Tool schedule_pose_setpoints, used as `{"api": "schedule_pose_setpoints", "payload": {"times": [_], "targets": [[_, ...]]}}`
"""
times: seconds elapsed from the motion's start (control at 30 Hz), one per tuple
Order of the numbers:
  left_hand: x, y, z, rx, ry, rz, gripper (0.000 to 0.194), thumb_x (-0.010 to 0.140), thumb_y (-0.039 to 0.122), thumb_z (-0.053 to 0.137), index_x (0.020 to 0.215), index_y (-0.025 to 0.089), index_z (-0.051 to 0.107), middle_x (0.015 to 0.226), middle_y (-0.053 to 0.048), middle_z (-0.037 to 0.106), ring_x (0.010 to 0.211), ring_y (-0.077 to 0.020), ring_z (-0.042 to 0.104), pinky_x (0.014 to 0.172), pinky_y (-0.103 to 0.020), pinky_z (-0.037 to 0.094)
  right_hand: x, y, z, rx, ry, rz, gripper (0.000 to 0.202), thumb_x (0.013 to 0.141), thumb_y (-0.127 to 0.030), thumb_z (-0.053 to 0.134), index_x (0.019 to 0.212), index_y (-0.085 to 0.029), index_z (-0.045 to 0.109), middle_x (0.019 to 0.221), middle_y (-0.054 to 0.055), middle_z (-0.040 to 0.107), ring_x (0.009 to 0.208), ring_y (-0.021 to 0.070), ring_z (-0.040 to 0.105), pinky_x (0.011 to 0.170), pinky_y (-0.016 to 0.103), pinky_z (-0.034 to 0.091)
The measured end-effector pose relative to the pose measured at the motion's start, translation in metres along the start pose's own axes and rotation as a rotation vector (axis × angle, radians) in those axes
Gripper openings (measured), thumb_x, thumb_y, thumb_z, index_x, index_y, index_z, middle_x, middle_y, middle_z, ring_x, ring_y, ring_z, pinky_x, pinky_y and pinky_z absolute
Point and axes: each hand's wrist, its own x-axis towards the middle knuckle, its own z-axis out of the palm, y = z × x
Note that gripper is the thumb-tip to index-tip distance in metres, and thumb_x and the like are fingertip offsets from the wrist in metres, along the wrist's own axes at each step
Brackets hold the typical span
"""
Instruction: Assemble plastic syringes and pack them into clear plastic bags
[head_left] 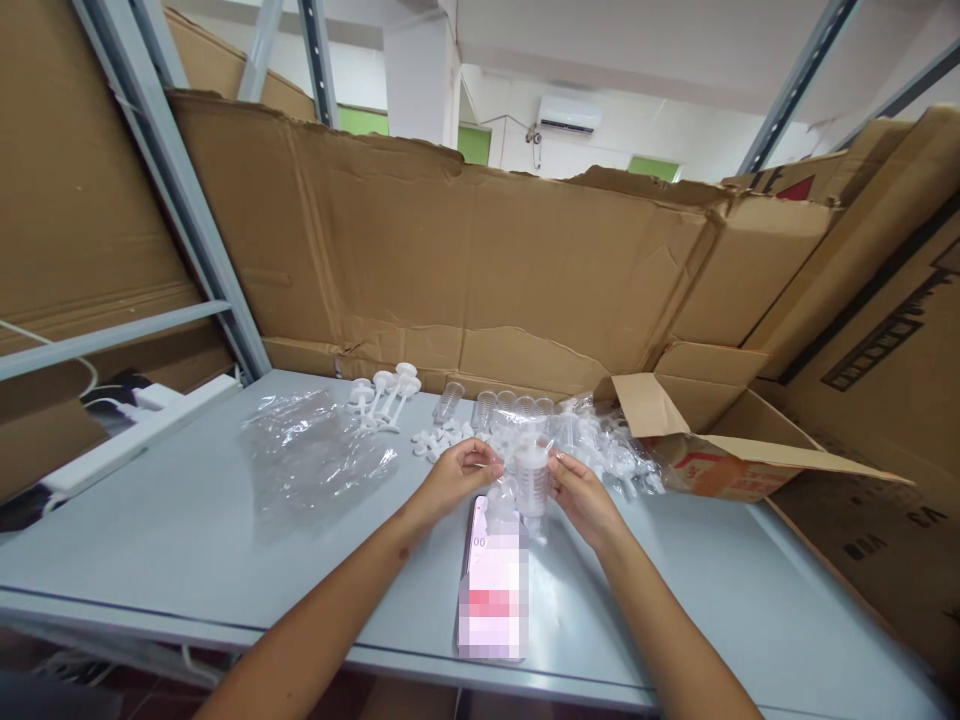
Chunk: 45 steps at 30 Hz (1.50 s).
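Note:
Over the middle of the table, a clear ridged plastic syringe (532,485) hangs upright with its narrow tip down, in what looks like a clear plastic bag (504,490). My left hand (466,470) is closed, thumb and fingers pinched at the left side of the bag. On the other side, my right hand (583,492) grips the syringe's upper right side with its fingertips. Directly behind my hands lie small white plastic parts (442,437) and several clear barrels (486,405). A lit phone (491,590) lies just below the syringe.
White plungers (386,390) stand at the back left, near an empty-looking clear bag (315,455). Bagged parts (619,455) are piled beside an open cardboard box (720,460). A cardboard wall (480,260) closes the back; a power strip (142,440) runs along the left.

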Motion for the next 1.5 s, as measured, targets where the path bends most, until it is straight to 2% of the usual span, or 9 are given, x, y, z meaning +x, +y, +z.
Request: {"api": "schedule_pose_setpoints", "payload": {"times": [0.27,0.67,0.77,0.87,0.97,1.07,1.27,1.37,1.5], "targets": [[-0.001,-0.003,0.000,0.176,-0.071,0.040,0.024,0.063,0.034,0.069,0.074,0.016,0.056,0.081,-0.004,0.058,0.076,-0.0153,0.055,0.067,-0.025,0.042,0.003,0.002,-0.004,0.028,0.043,-0.016,0.031,0.069,-0.033,0.067,0.099,-0.026,0.066,0.086,0.002,0.069,0.075,0.0149,0.061,0.070,0.027,0.044],[-0.001,0.001,-0.003,-0.239,-0.236,-0.156,0.026,0.060,0.031,0.073,0.064,0.013,0.054,0.063,0.001,0.051,0.059,-0.0078,0.046,0.061,-0.022,0.036,-0.001,0.000,0.000,0.018,0.019,-0.039,0.031,0.070,-0.037,0.066,0.099,-0.026,0.064,0.096,0.004,0.068,0.081,0.0187,0.062,0.071,0.030,0.047],[-0.002,0.003,-0.003,-0.204,-0.211,-0.119,0.026,0.061,0.032,0.072,0.062,0.013,0.053,0.061,0.001,0.051,0.057,-0.0075,0.046,0.060,-0.022,0.037,-0.001,-0.001,-0.001,0.029,0.027,-0.047,0.029,0.070,-0.035,0.066,0.097,-0.027,0.065,0.094,0.003,0.068,0.080,0.0175,0.062,0.070,0.029,0.047],[-0.002,0.005,-0.002,-0.051,-0.145,0.005,0.023,0.066,0.034,0.068,0.067,0.014,0.055,0.065,0.000,0.054,0.062,-0.0094,0.049,0.061,-0.022,0.038,0.000,-0.002,-0.003,0.031,0.048,-0.057,0.027,0.070,-0.034,0.066,0.096,-0.026,0.066,0.092,0.002,0.068,0.078,0.0161,0.061,0.070,0.027,0.046],[-0.003,0.005,0.000,0.036,-0.074,0.083,0.031,0.064,0.033,0.069,0.088,0.018,0.056,0.087,-0.003,0.058,0.078,-0.0139,0.054,0.069,-0.025,0.041,0.001,-0.001,-0.004,0.010,0.080,-0.076,0.027,0.070,-0.033,0.067,0.095,-0.025,0.067,0.091,0.003,0.068,0.081,0.0162,0.060,0.073,0.027,0.045],[-0.001,0.002,0.004,0.047,-0.013,0.073,0.047,0.064,0.034,0.069,0.105,0.021,0.052,0.100,-0.006,0.059,0.090,-0.0176,0.054,0.075,-0.028,0.042,0.002,0.002,-0.002,-0.023,0.108,-0.088,0.026,0.068,-0.033,0.068,0.093,-0.024,0.068,0.092,0.003,0.068,0.084,0.0171,0.058,0.075,0.028,0.043],[0.001,-0.005,0.006,-0.078,0.071,0.032,0.021,0.066,0.033,0.068,0.069,0.014,0.058,0.076,-0.004,0.064,0.075,-0.0149,0.058,0.075,-0.028,0.042,0.002,0.008,0.003,-0.062,0.129,-0.093,0.025,0.065,-0.034,0.070,0.088,-0.024,0.067,0.082,0.002,0.067,0.073,0.0156,0.058,0.070,0.029,0.043],[0.002,-0.006,0.002,-0.154,0.069,-0.014,0.020,0.065,0.030,0.069,0.066,0.014,0.057,0.077,-0.004,0.066,0.074,-0.0146,0.058,0.074,-0.028,0.042,0.001,0.008,0.004,-0.079,0.158,-0.123,0.016,0.063,-0.033,0.072,0.072,-0.021,0.066,0.072,0.000,0.065,0.062,0.0122,0.054,0.062,0.026,0.042],[0.002,-0.004,0.003,-0.179,0.098,-0.003,0.019,0.064,0.028,0.069,0.065,0.013,0.057,0.085,-0.007,0.068,0.084,-0.0171,0.060,0.080,-0.030,0.041,0.001,0.006,0.005,-0.073,0.179,-0.175,0.016,0.062,-0.031,0.072,0.060,-0.018,0.064,0.074,0.001,0.065,0.068,0.0127,0.055,0.068,0.026,0.043]]}}
